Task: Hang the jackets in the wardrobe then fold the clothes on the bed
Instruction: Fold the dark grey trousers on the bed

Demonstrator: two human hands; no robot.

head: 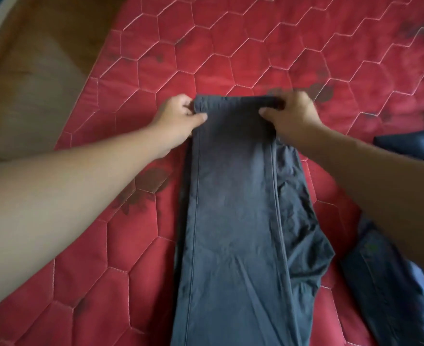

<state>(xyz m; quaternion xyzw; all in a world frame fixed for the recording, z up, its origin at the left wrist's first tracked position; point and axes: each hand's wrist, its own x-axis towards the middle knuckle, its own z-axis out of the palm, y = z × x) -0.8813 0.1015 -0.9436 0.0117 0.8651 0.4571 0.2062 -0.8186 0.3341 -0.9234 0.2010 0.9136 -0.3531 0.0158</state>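
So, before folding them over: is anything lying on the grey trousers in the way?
Nothing visible. The left hand and right hand grip the far end of the grey trousers; a blue garment lies off to their right.

Grey trousers (233, 221) lie lengthwise at frame center on the bed (255, 46), red quilt with hexagon stitching. Left hand (181, 118) pinches the far end's left corner, right hand (290, 113) the right corner; the end is rolled or folded over. Dark blue clothes (385, 283) lie at lower right, another dark piece (415, 146) at right edge. Wooden floor (31, 71) upper left.
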